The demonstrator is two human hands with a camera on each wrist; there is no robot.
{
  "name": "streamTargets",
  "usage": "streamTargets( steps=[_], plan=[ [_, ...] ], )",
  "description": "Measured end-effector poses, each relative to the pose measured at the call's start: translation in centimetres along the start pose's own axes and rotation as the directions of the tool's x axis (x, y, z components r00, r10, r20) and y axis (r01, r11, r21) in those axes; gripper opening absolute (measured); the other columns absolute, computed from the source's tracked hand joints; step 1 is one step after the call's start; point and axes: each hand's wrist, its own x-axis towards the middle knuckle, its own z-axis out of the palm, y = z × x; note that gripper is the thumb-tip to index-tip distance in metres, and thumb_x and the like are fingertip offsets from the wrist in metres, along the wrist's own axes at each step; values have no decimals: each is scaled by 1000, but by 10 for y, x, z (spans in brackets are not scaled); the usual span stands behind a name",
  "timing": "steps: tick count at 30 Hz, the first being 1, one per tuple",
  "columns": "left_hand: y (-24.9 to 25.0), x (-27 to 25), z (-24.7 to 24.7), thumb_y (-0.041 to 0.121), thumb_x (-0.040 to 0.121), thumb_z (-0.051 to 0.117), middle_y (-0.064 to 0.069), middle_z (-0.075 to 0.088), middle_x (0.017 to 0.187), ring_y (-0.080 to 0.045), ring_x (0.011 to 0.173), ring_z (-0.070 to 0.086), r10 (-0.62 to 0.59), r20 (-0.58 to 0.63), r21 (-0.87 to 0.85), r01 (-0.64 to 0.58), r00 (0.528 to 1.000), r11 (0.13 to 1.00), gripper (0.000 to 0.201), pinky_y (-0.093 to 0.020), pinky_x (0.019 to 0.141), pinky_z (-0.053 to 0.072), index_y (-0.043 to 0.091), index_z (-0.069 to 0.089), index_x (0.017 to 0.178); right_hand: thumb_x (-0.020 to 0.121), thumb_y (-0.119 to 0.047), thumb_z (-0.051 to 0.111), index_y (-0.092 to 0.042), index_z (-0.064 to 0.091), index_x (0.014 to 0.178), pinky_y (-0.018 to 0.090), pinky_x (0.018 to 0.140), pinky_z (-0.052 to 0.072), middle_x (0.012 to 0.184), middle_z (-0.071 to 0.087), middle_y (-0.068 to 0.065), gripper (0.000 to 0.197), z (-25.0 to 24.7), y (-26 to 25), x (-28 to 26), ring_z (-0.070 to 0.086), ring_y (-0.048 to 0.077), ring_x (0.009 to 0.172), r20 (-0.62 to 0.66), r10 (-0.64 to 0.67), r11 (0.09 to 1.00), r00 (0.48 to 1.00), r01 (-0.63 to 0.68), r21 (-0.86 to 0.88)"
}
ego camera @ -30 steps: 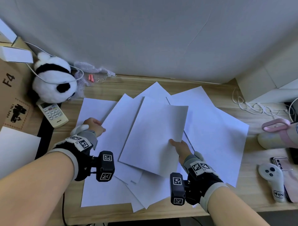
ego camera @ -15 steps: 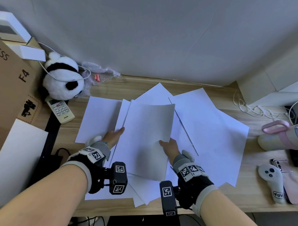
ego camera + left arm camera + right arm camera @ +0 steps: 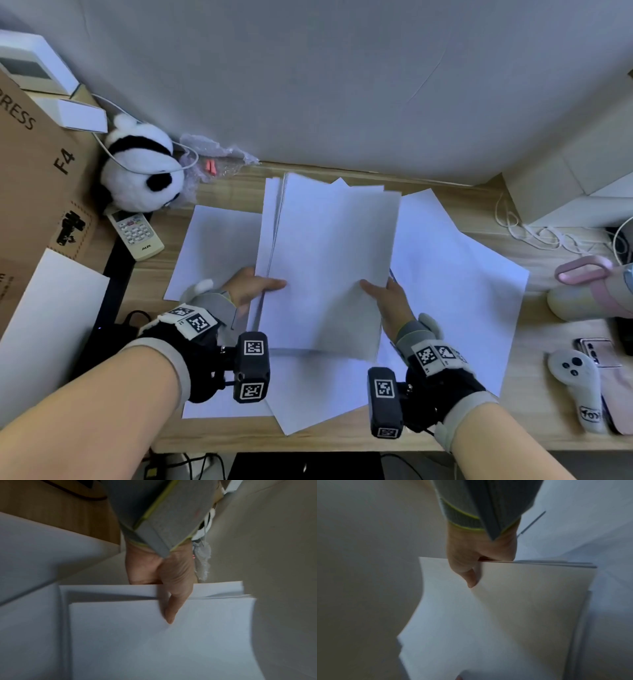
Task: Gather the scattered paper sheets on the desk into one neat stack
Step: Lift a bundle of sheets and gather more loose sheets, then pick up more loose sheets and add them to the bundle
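A bundle of several white sheets (image 3: 329, 260) is lifted above the desk (image 3: 479, 435), tilted with its far edge raised. My left hand (image 3: 255, 287) grips its left edge, thumb (image 3: 169, 609) on top and the other fingers hidden beneath. My right hand (image 3: 387, 294) grips its right edge, thumb (image 3: 471, 578) pressed on the top sheet (image 3: 513, 615). The edges of the bundle (image 3: 154, 635) are not fully flush. More loose sheets lie flat on the desk: one at the left (image 3: 219, 253), large ones at the right (image 3: 455, 294) and some near the front edge (image 3: 308, 397).
A panda plush (image 3: 140, 171) and a white remote (image 3: 135, 233) sit at the back left beside a cardboard box (image 3: 37, 178). On the right lie a pink-handled object (image 3: 589, 291), a white controller (image 3: 579, 387) and a phone (image 3: 599, 349). A white cable (image 3: 534, 233) coils at the back right.
Both hands came together: the left hand left the flat sheets and took the bundle's left edge. The bundle rose and swung upright from its slant, with more sheets now in it.
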Motion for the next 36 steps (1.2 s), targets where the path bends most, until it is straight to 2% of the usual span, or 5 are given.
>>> streamTargets(
  steps=[9,14,24,31,36],
  plan=[
    [57,-12,18,8,73,78,23,70,54,11,55,66,335,-147,-47,-345,931,937,17,-11,64,55,22,68,74,81,-11,70,-16,67,95,26,81,53,99,71,1,16,-13,-63,-19,67,15,87,-10,-314,933,949,311,180],
    [46,-18,30,3,74,76,7,66,80,-3,74,61,357,-179,-49,-371,917,927,30,-19,69,49,8,67,101,72,-10,76,-20,67,96,19,74,53,99,71,-4,28,-17,-43,-16,66,13,90,50,-301,950,952,294,108],
    [43,-13,45,11,72,78,-8,67,90,-23,90,60,284,-166,-60,-297,944,953,16,-40,91,50,17,66,82,71,-16,76,-23,65,97,36,96,46,106,69,2,29,-8,-25,-6,61,25,106,44,-204,976,978,200,89],
    [47,-16,43,8,87,63,-7,60,103,-19,94,57,298,-224,-29,-312,928,950,34,-18,65,48,-4,61,119,90,-17,58,-14,61,98,30,78,49,91,66,0,10,-7,-40,-5,61,22,86,-44,-289,953,956,284,-102],
    [25,-19,21,5,85,65,-16,60,128,-31,112,61,101,-145,-144,-122,984,982,43,-44,99,48,-1,55,127,92,-16,53,-8,59,110,26,66,48,94,63,6,20,-12,-31,2,57,24,87,113,-123,928,986,154,-339]
  ],
)
